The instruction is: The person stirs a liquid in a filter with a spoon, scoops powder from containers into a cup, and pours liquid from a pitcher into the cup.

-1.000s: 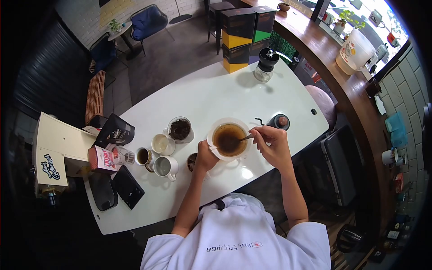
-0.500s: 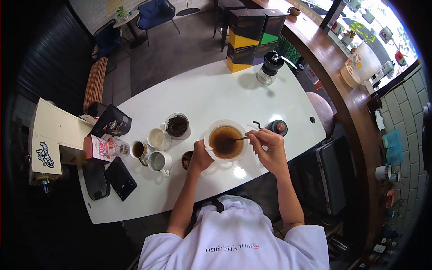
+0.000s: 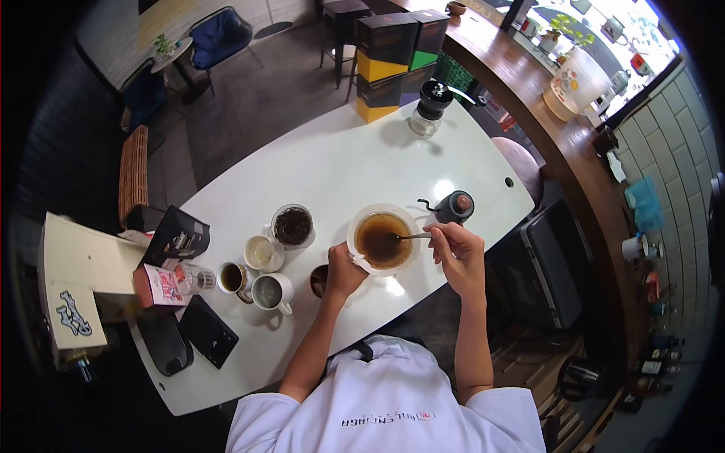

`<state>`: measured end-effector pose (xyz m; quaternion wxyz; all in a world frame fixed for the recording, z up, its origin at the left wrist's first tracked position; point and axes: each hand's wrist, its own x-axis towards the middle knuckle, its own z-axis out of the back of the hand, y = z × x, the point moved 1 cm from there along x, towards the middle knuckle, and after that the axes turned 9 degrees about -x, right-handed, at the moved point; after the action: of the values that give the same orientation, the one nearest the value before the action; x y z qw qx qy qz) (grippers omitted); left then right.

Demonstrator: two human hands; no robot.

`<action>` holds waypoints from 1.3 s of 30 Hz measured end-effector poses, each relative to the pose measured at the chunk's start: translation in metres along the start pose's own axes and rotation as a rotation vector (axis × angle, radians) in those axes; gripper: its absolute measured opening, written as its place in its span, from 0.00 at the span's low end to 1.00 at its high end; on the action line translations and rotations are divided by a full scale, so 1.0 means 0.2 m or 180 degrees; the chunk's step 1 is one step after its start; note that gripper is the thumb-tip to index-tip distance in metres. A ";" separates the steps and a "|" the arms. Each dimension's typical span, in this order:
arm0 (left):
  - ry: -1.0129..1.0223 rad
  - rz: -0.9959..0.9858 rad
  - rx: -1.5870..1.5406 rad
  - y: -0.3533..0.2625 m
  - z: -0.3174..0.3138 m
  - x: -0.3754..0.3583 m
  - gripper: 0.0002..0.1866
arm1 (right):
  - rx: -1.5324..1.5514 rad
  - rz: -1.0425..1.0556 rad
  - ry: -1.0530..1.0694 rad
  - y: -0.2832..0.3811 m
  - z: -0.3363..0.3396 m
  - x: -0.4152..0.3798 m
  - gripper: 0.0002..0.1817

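Observation:
In the head view, a white cone-shaped vessel with a pale paper filter edge (image 3: 413, 259) stands near the table's front edge, filled with brown coffee (image 3: 377, 243). My left hand (image 3: 346, 273) is closed around its left side, seemingly at a handle hidden by the fingers. My right hand (image 3: 459, 260) pinches the handle of a metal spoon (image 3: 417, 236), whose tip dips into the coffee. Just behind the right hand is a dark gooseneck kettle (image 3: 455, 207). Beside my left hand stands a small brown cup (image 3: 319, 281).
Left of the hands are a container of dark grounds (image 3: 293, 225), white mugs (image 3: 273, 293) and a coffee cup (image 3: 232, 278). A black tablet-like slab (image 3: 208, 331) lies further left. Toward the back of the table (image 3: 325, 166) stand a hand grinder (image 3: 430, 113) and stacked boxes (image 3: 381, 72).
The whole view has shifted and turned slightly. My right hand and the spoon have moved a little relative to the vessel. My left hand keeps its grip.

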<state>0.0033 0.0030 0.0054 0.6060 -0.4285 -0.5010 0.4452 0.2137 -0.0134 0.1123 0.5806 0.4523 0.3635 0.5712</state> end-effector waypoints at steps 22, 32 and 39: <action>-0.0124 -0.0236 0.0007 -0.02 -0.02 0.03 0.20 | -0.0785 0.0563 -0.0146 0.04 -0.04 0.03 0.07; -0.0171 -0.0290 0.0153 0.05 -0.02 0.00 0.22 | -0.0690 0.0617 -0.0354 0.01 -0.02 0.03 0.06; -0.0123 -0.0287 0.0092 0.02 -0.02 0.00 0.18 | -0.0699 0.0600 -0.0401 -0.02 -0.04 0.03 0.06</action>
<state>0.0074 0.0035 0.0000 0.6218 -0.3880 -0.5250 0.4327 0.2082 -0.0062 0.1056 0.5920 0.4531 0.2177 0.6300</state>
